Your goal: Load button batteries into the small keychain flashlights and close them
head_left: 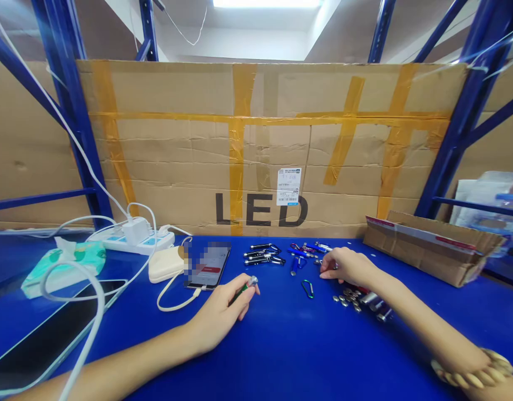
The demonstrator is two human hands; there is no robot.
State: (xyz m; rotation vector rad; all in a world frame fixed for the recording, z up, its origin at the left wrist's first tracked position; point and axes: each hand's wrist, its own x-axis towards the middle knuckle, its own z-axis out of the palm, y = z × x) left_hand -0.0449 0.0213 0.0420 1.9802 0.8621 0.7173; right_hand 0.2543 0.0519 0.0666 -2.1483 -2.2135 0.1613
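Gripping a green penlight [243, 292] in the left hand [218, 318], grip of the right hand [348, 266] unclear

The phone [206, 265] has its screen blurred out. Just in front of the phone, the left hand [218, 318] covers most of a green cylinder [239, 294], and well right of it, small round metal parts [343, 299] are too small to identify.

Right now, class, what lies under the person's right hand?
Blue tabletop shows around the right hand, with small metal cylinders just beside its wrist; whatever lies directly beneath the palm is hidden.
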